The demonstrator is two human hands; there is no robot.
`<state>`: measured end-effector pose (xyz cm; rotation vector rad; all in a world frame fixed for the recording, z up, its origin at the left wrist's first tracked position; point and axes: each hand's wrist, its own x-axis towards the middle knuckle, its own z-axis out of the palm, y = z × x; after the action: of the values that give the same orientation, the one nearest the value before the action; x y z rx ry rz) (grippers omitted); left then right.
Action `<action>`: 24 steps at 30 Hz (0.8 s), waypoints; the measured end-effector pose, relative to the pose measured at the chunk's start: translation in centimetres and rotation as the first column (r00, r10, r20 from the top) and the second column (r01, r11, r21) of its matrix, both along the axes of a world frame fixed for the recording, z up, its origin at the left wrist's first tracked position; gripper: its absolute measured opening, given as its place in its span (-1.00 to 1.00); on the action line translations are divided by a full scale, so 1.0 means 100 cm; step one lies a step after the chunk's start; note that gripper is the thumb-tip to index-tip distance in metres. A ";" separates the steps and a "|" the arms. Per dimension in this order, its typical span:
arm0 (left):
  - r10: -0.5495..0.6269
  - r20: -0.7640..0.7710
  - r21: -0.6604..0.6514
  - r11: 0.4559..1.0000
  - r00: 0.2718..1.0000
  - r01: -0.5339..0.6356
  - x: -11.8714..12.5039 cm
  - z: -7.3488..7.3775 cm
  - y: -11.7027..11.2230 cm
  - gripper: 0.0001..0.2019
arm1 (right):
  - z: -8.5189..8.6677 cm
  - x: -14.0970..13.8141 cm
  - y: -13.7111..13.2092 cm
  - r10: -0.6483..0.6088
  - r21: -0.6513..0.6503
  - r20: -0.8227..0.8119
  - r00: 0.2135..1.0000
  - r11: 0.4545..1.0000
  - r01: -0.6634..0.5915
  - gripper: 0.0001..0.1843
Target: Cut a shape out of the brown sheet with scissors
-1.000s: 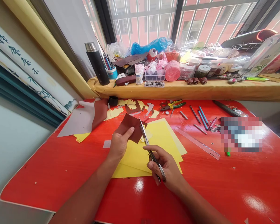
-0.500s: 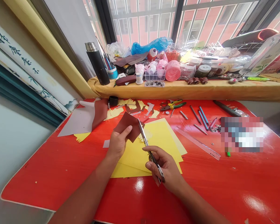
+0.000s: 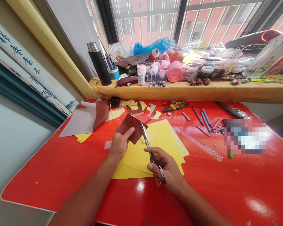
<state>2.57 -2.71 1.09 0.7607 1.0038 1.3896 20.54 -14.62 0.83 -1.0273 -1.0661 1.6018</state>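
Observation:
My left hand (image 3: pixel 119 146) pinches a small dark brown sheet of leather-like material (image 3: pixel 129 129) between thumb and fingers, holding it above the table. My right hand (image 3: pixel 162 167) is shut on a pair of long-bladed scissors (image 3: pixel 145 138), whose blades point up and away from me. Their tips reach the right edge of the brown piece. It is hard to tell whether the blades are open. Below both hands lie stacked yellow sheets (image 3: pixel 166 141), which the hands do not touch.
The red table (image 3: pixel 49 175) holds a grey-backed brown sheet (image 3: pixel 85 120), yellow scraps (image 3: pixel 114 114), pliers (image 3: pixel 175 107), a clear ruler (image 3: pixel 199 144), and several blue rods (image 3: pixel 205 118). Behind it, a yellow-padded window ledge (image 3: pixel 179 94) carries crowded craft supplies and a black flask (image 3: pixel 99 65).
The brown piece has turned slightly and risen a little in my left hand. The scissors remain at its right edge, with little visible movement.

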 end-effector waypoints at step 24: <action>0.021 0.025 -0.035 0.999 0.999 -0.020 -0.003 0.003 0.003 -0.46 | 0.003 -0.002 0.000 0.049 -0.012 0.015 0.999 0.999 -0.048 -0.32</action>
<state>2.23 -2.38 1.38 0.7072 1.0160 1.3930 20.36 -14.63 1.11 -1.0303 -1.1004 1.6435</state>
